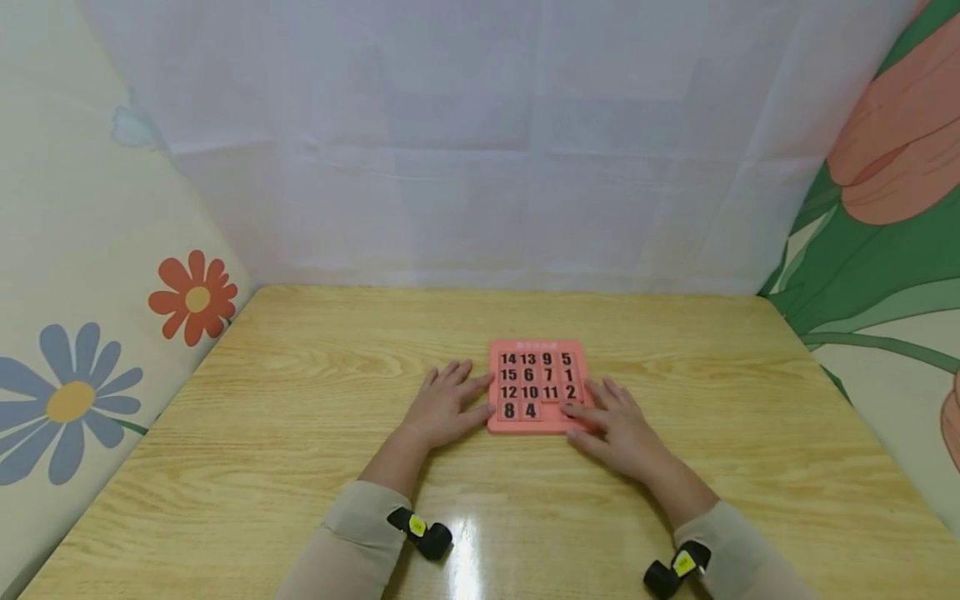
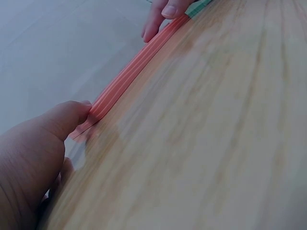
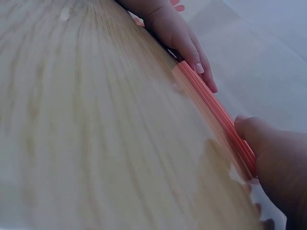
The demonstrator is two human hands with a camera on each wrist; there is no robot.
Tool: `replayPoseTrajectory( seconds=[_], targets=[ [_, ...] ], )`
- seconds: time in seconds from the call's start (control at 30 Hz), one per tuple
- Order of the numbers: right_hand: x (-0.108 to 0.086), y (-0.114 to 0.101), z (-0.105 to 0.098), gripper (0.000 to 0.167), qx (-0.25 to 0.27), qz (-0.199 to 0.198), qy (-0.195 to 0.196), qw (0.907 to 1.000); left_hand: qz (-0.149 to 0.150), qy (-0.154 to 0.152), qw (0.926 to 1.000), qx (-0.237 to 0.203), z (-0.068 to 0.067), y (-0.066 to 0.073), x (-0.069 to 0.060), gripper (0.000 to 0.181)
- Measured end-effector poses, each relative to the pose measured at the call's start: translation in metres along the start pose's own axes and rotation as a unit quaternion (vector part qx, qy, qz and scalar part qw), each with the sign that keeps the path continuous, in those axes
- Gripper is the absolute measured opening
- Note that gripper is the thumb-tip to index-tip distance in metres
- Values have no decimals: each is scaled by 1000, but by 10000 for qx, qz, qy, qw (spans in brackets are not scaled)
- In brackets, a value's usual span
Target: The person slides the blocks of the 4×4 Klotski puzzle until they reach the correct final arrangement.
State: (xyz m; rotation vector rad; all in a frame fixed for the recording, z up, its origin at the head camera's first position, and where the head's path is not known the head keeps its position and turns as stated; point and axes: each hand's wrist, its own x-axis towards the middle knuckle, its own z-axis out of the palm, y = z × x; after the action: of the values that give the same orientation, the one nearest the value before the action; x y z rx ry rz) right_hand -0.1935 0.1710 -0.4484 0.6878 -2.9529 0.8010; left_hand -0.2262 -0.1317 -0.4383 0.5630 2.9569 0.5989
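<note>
A pink sliding number puzzle [image 1: 536, 427] lies flat on the wooden table, its black-numbered tiles facing up. In the bottom row are 8, 4, a bare slot, and a corner tile mostly covered by a fingertip. My left hand [image 1: 442, 408] rests at the puzzle's left edge, thumb and fingers extended against the frame. On the other side, my right hand [image 1: 621, 427] lays its index finger on the bottom-right tile, with the thumb by the lower right corner. Both wrist views show the puzzle's pink side edge [image 2: 129, 74] low and edge-on; its tiles are hidden there.
The wood-grain table [image 1: 300, 350] spreads around the puzzle. A white cloth [image 1: 480, 167] hangs behind it, and flower-printed panels [image 1: 71, 400] flank both sides. A small black camera [image 1: 431, 540] is strapped to each sleeve.
</note>
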Motion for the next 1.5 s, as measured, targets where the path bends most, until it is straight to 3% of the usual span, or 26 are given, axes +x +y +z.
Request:
replayPoseTrajectory(
  seconds=[0.77,1.07,1.5],
  targets=[
    [0,3,0,48,209,185,82,9996,-50,-25,10000,-15,-1,1,-1,61],
    [11,-15,8,50,27,-252,85,9996,-57,1,10000,-30,-1,0,0,60],
    [22,-40,17,50,-274,-423,-231,9985,-35,-18,10000,45,1,-2,1,60]
  ],
)
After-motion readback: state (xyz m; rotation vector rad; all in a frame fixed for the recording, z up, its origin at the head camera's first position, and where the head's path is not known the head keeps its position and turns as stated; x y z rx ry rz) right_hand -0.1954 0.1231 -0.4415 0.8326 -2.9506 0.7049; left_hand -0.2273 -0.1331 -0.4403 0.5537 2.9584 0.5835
